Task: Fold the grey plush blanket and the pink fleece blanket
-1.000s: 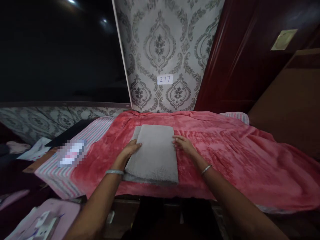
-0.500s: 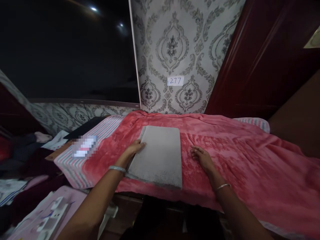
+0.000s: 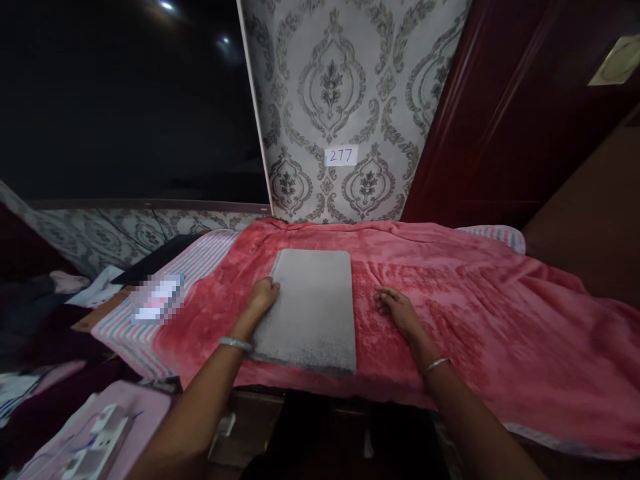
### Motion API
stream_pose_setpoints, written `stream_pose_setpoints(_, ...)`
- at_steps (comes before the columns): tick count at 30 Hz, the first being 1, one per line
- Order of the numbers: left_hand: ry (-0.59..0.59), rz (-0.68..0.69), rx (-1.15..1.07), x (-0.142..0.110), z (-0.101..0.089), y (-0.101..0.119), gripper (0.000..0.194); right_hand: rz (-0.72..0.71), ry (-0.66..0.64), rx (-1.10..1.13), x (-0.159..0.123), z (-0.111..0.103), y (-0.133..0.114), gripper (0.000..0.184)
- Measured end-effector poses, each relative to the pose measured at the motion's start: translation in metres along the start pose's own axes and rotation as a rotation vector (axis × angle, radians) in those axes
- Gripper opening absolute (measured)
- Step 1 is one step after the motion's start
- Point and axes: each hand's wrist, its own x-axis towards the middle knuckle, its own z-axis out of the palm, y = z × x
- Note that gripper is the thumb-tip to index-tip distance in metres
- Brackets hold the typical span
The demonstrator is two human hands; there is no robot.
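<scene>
A folded grey cloth or mat (image 3: 315, 310) lies flat as a rectangle on the red plush blanket (image 3: 430, 320). At its left edge is my left hand (image 3: 264, 295), fingers closed around the edge and thumb on the upper side. The fingertips there are partly hidden. My right hand (image 3: 397, 310) hovers just over the blanket, to the right of the grey cloth and apart from it. Its fingers are loosely bent and hold nothing.
A striped cloth (image 3: 130, 340) shows under the blanket, with a pixelated item (image 3: 158, 299) on it. A power strip (image 3: 103, 443) sits on a pink surface at lower left. Behind are a large dark screen (image 3: 125, 107) and patterned wallpaper bearing a "277" label (image 3: 341, 155).
The view has shifted slightly, so most things sit further left. My left hand stays at the cloth's left edge, its fingers more curled. My right hand stays beside the cloth.
</scene>
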Motion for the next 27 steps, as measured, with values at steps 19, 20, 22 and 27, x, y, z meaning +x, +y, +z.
stream_pose_setpoints(19, -0.147, -0.176, -0.743, -0.076, -0.048, -0.048, 0.061, 0.333, -0.047, 0.052, 0.055, 0.064, -0.029, 0.029)
stream_pose_setpoints(20, -0.164, -0.226, -0.806, -0.085, -0.05, -0.053, 0.058, 0.336, -0.046, 0.054, 0.061, 0.069, -0.031, 0.03)
stream_pose_setpoints(22, -0.187, -0.343, -0.989, -0.105, -0.051, -0.059, 0.049, 0.342, -0.05, 0.051, 0.072, 0.078, -0.036, 0.032)
stream_pose_setpoints(27, -0.132, -0.508, -1.338, -0.156, -0.032, -0.052, 0.034, 0.345, -0.012, 0.01, 0.099, 0.097, -0.044, 0.046)
